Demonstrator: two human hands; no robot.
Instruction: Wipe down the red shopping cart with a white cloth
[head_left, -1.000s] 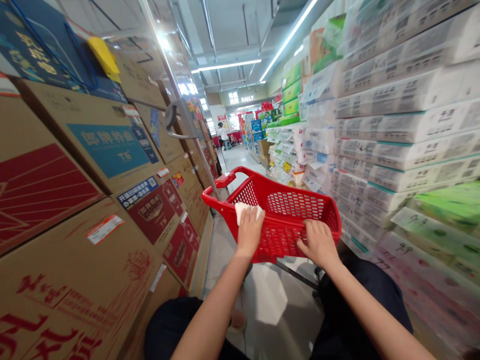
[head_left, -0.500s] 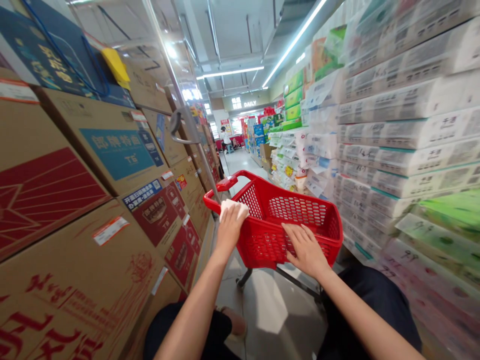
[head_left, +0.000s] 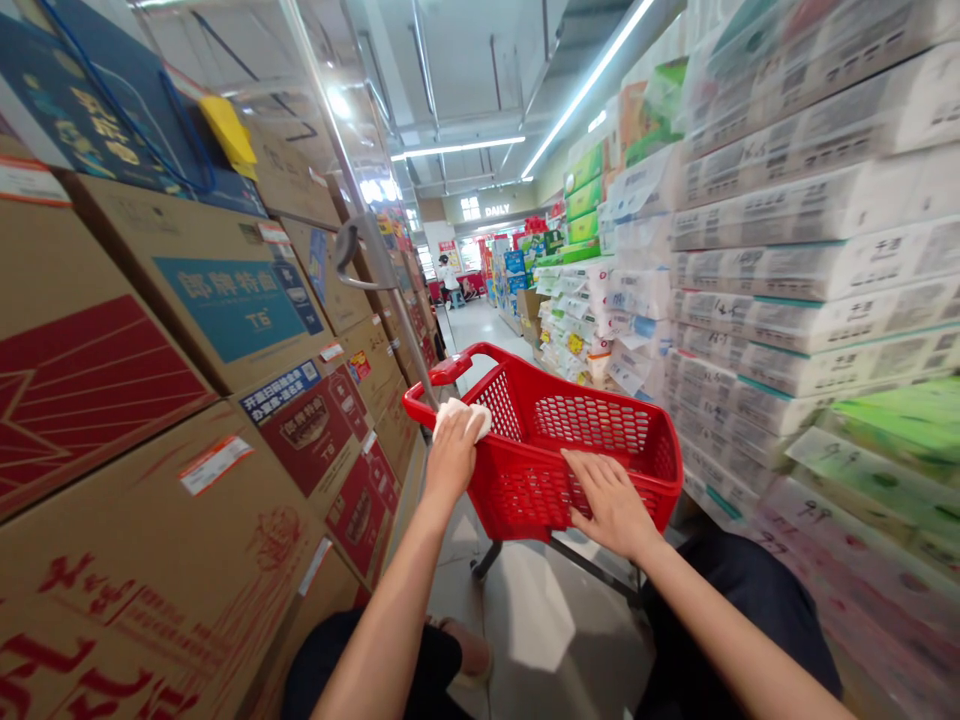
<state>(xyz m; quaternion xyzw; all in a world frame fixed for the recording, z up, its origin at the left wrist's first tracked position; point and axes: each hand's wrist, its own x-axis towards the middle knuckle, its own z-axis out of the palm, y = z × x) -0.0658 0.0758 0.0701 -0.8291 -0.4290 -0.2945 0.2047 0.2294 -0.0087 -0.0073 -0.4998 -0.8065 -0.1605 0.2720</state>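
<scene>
A red shopping cart (head_left: 525, 500) with perforated sides stands in the aisle between my knees. My left hand (head_left: 454, 455) presses a white cloth (head_left: 478, 420) onto the cart's rim, close to the handle end. The palm side and part of the cloth are hidden beneath the fingers. My right hand (head_left: 611, 500) rests on the near rim of the basket, fingers spread over the perforated side, with nothing held in it. The inside of the basket shows only in part.
Stacked cartons (head_left: 225, 300) rise close on the left, with a metal pole (head_left: 375, 240) beside them. White wrapped packs (head_left: 780, 270) are piled high on the right. Far down the aisle is a person (head_left: 448, 278).
My left hand and the white cloth have shifted slightly left along the cart's rim, toward the handle. My right hand keeps its place on the basket's near side.
</scene>
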